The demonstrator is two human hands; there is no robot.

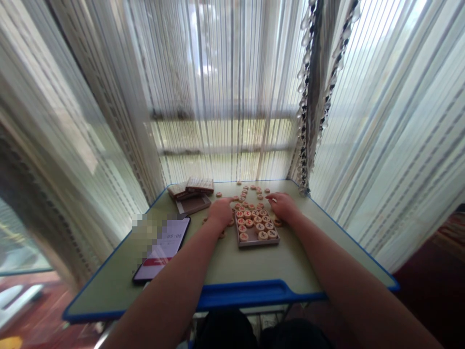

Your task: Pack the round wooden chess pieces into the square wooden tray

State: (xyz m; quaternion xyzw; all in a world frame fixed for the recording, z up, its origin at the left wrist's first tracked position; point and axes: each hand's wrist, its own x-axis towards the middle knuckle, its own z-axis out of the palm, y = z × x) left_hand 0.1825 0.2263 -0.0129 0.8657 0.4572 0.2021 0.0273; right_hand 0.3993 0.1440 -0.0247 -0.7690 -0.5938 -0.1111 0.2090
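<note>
Sheer striped curtains (pixel 232 87) hang around a green table (pixel 240 271) with a blue rim. On it: a phone (pixel 162 249) with lit screen, stacked wooden boxes (pixel 199 184) at the far edge, and a shallow tray (pixel 257 244) holding round wooden xiangqi pieces (pixel 249 223), more scattered around it. Left hand (pixel 221 212) and right hand (pixel 284 206) sit either side of the tray's far end, fingers open and extended, nothing visibly gripped.
</note>
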